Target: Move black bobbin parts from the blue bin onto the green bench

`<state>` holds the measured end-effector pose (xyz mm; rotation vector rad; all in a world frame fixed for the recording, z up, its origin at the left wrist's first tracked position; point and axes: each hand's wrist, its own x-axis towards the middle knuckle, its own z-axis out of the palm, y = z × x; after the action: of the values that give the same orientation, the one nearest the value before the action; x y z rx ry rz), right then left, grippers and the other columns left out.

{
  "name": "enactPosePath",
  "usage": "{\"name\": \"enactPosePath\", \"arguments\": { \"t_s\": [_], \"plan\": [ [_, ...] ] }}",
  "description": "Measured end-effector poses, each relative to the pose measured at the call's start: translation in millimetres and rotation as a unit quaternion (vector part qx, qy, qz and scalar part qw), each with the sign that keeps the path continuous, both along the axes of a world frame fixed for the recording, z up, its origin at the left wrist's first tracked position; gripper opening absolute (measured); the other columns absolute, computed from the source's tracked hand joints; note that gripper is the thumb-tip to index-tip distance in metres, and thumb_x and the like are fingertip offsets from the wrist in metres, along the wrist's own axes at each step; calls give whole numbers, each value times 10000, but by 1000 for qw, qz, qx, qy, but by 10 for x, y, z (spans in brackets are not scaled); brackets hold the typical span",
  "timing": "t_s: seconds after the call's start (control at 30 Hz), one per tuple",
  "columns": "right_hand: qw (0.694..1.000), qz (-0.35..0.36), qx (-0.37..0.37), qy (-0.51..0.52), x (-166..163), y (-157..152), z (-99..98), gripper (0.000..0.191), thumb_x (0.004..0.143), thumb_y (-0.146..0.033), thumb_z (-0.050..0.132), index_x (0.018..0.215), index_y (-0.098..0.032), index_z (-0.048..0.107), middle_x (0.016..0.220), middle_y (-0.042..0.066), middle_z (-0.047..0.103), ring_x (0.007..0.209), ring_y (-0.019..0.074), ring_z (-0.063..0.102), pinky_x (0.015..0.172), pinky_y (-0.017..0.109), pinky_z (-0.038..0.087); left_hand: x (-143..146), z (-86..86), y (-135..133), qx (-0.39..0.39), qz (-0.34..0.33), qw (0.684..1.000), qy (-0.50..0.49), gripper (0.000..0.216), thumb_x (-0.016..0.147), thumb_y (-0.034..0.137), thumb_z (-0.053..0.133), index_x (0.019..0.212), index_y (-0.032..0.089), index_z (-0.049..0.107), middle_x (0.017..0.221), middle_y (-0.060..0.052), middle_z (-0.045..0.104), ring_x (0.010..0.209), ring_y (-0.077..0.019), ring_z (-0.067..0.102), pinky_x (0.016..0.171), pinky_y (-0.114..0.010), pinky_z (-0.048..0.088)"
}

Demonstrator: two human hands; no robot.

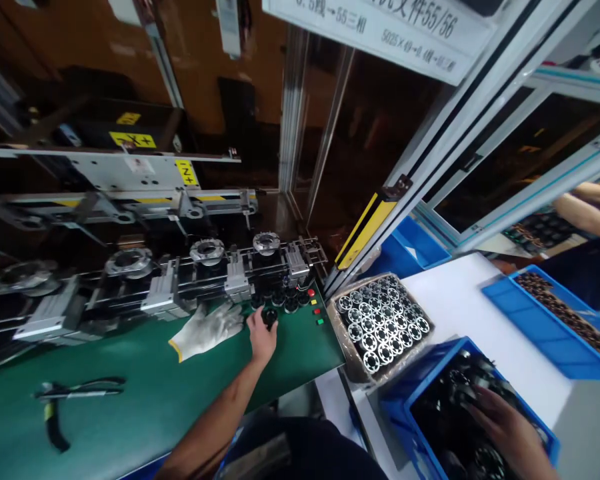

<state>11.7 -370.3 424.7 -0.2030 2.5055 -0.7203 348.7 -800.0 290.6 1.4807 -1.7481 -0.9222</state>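
A small black round part (269,317) sits on the green surface (145,393) just in front of the machine's rail, pinched under the fingertips of the left hand (261,337), with more black parts (285,301) lined up just behind it and a white glove (206,331) lying beside the hand. The right hand (506,427) reaches into a blue bin (485,413) of dark parts, fingers curled over them, though whether it grips one cannot be told. A tray of silver rings (381,322) stands between the two hands.
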Motion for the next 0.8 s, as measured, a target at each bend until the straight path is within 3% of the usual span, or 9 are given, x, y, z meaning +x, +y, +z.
{"name": "enactPosePath", "arguments": {
  "t_s": [0.07, 0.13, 0.23, 0.27, 0.33, 0.43, 0.57, 0.7, 0.8],
  "plan": [
    [988, 48, -98, -106, 568, -596, 22, 961, 456, -690, 673, 1209, -118, 506, 1304, 220, 592, 1171, 306, 612, 1067, 381, 461, -10, -41, 24, -32, 29, 999, 29, 656, 852, 110, 580, 1463, -18, 378, 1363, -247, 359, 843, -120, 578, 884, -327, 563],
    [954, 132, -184, -198, 1131, -1187, -191, 930, 610, -647, 710, 1266, -29, 477, 1333, 244, 564, 1166, 277, 622, 1070, 371, 463, 68, -103, 96, -67, 15, 997, 47, 653, 864, 152, 561, 1457, -24, 353, 1371, -258, 340, 981, -150, 599, 880, -286, 572],
    [892, 199, -280, -294, 1819, -2026, -667, 406, 720, -298, 737, 1001, -30, 619, 938, 120, 681, 827, 199, 655, 788, 319, 541, 327, -196, 278, -129, -80, 988, 15, 521, 895, 246, 526, 1367, 35, 472, 1298, -208, 453, 1055, -216, 598, 896, -394, 577],
    [902, 170, -254, -306, 1983, -2292, -794, 205, 725, -114, 686, 895, -20, 621, 756, 54, 627, 680, 132, 593, 674, 250, 505, 429, -214, 349, -153, -120, 981, -5, 452, 894, 234, 518, 1315, 68, 520, 1254, -177, 508, 1078, -236, 592, 913, -442, 568],
    [922, 30, -190, -334, 2196, -2779, -939, 321, 792, -25, 632, 1108, 20, 594, 654, -15, 521, 521, 78, 492, 524, 202, 425, 609, -225, 480, -194, -200, 960, -36, 350, 890, 184, 516, 1230, 123, 574, 1183, -117, 591, 1093, -235, 598, 925, -465, 561],
    [922, -46, -183, -339, 2241, -3284, -936, 486, 943, -120, 556, 1379, 43, 417, 889, 64, 592, 529, 33, 503, 577, 182, 486, 716, -203, 599, -217, -304, 925, -67, 285, 875, 130, 516, 1139, 162, 619, 1147, -63, 644, 1072, -219, 623, 919, -456, 560],
    [954, 32, -176, -240, 2056, -3377, -819, 555, 972, -209, 554, 1478, -21, 428, 1381, 170, 525, 636, 62, 574, 618, 246, 546, 464, -218, 532, -177, -419, 886, -87, 318, 916, 131, 443, 1153, 137, 654, 1133, -69, 678, 1046, -222, 656, 938, -441, 552],
    [972, 145, -140, -121, 1995, -2923, -695, 461, 908, -126, 605, 1353, -5, 597, 1315, 136, 600, 1065, 212, 634, 1019, 342, 497, 18, -299, 304, -134, -435, 885, -94, 414, 933, 189, 397, 1226, 37, 647, 1173, -158, 658, 1092, -249, 642, 983, -406, 525],
    [969, 180, -129, -105, 2071, -2355, -607, 412, 904, -129, 595, 1295, -5, 629, 1266, 122, 626, 1015, 200, 649, 985, 328, 504, -249, -323, 139, -144, -440, 882, -85, 477, 943, 275, 360, 1217, 29, 664, 1158, -158, 660, 1085, -266, 637, 987, -429, 516]
  ]
}}
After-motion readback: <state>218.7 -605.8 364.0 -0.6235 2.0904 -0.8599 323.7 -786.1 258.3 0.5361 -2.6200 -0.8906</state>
